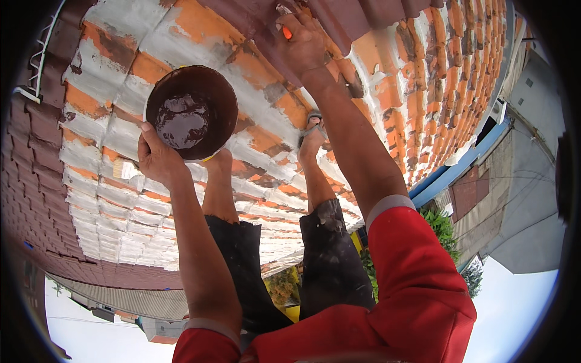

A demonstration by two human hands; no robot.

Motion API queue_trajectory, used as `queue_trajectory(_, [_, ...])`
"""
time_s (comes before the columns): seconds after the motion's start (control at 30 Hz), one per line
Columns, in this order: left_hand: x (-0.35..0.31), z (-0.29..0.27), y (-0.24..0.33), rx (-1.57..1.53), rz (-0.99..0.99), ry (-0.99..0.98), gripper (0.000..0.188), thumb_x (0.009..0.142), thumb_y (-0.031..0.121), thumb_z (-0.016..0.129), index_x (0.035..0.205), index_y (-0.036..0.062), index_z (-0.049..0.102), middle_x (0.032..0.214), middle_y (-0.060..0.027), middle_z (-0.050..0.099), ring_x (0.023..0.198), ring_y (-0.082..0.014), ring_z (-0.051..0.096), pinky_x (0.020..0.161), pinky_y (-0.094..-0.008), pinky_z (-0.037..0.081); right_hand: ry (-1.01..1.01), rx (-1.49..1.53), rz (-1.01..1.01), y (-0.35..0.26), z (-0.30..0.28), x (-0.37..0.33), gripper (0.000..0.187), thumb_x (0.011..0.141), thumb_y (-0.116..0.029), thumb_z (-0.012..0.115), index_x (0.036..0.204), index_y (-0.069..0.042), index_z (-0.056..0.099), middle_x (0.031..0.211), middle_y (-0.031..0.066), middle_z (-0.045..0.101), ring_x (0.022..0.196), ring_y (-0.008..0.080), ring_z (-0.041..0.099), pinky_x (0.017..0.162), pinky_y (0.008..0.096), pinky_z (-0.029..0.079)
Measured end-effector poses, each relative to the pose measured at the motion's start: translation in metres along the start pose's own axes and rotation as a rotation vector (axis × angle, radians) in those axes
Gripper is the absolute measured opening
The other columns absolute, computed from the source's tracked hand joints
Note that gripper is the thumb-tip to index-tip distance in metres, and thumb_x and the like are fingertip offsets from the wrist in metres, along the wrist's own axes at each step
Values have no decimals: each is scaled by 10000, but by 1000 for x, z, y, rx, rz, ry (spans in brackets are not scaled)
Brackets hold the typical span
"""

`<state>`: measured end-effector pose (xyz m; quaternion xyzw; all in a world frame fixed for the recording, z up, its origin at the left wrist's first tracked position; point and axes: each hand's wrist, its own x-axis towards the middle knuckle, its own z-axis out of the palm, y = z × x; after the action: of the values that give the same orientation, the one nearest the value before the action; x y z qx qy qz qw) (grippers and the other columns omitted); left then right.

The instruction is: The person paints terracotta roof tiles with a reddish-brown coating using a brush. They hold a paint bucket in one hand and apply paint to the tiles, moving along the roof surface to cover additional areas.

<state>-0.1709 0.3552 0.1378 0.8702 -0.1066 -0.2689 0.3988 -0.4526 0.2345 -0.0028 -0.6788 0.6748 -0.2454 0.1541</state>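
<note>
left hand (158,158): I grip the paint bowl (192,112) rim, fingers closed
right hand (302,42): I clasp an orange brush handle (287,32) against the roof tiles (121,130)

left hand (158,158) gripping, right hand (302,43) outstretched, clenched
</note>
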Motion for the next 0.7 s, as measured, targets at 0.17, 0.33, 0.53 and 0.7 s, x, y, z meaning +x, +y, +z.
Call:
queue_trajectory(0.17, [0, 0, 1, -9, -13, 5, 523, 1022, 484, 780, 1123, -29, 790, 1059, -109, 792, 901, -191, 743, 803, -345, 640, 74, 93, 107, 2, 2, 0, 133, 899, -136, 762, 1027, -165, 778, 1066, 105, 774, 1028, 369, 729, 864, 483, 591])
queue_trajectory(0.33, [2, 0, 1, -42, 0, -11, 494, 1028, 468, 777, 1114, -18, 796, 1041, -95, 794, 892, -184, 740, 796, -338, 638, -179, 157, 1, -6, -6, -23, 138, 892, -152, 794, 1029, -146, 781, 1035, 113, 786, 964, 308, 768, 853, 439, 611])
queue_trajectory(0.53, [4, 0, 0, -35, -2, -17, 490, 1031, 467, 774, 1095, -18, 799, 1023, -87, 795, 883, -178, 739, 793, -336, 638, -15, 796, 658, 18, -32, -9, 81, 965, -44, 773, 1041, -25, 755, 1025, 92, 784, 912, 169, 764, 792, 317, 662])
queue_trajectory(0.7, [5, 0, 0, 14, 0, -6, 504, 1030, 490, 760, 1118, -4, 809, 1068, -91, 805, 923, -200, 750, 833, -359, 642, 152, 729, 672, 48, -32, 38, 84, 954, 25, 771, 1013, 14, 712, 999, 113, 757, 882, 175, 755, 770, 298, 679])
